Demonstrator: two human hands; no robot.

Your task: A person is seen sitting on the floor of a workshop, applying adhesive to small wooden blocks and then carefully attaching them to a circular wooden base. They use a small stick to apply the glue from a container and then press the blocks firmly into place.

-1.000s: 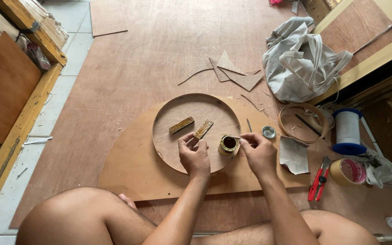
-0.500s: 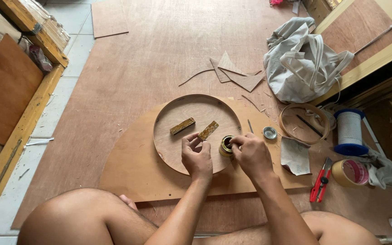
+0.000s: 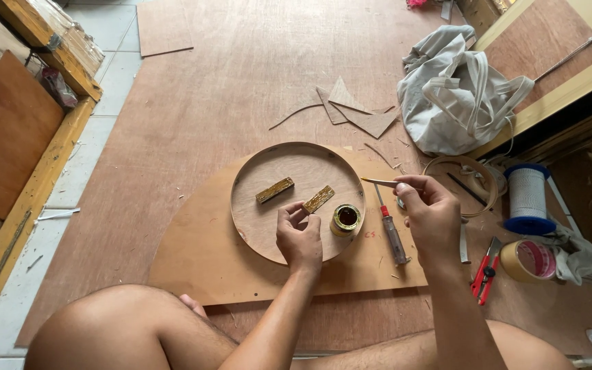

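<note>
Glue-coated wood strip (image 3: 318,199) lies on the round wooden tray (image 3: 268,226) w/ my left hand (image 3: 299,236) at its 6 o'clock end, fingertips pinched on that end, and a second strip (image 3: 275,190) lies apart at its 10 o'clock. Small open tin (image 3: 344,220) sits at the tray's 3 o'clock edge, just beside the left hand. My right hand (image 3: 427,214), approx. 3 o'clock of the tin and raised, has thumb and fingers closed on a thin stick (image 3: 380,182) pointing to 9 o'clock; a red-handled screwdriver (image 3: 391,229) lies on the board below it.
</note>
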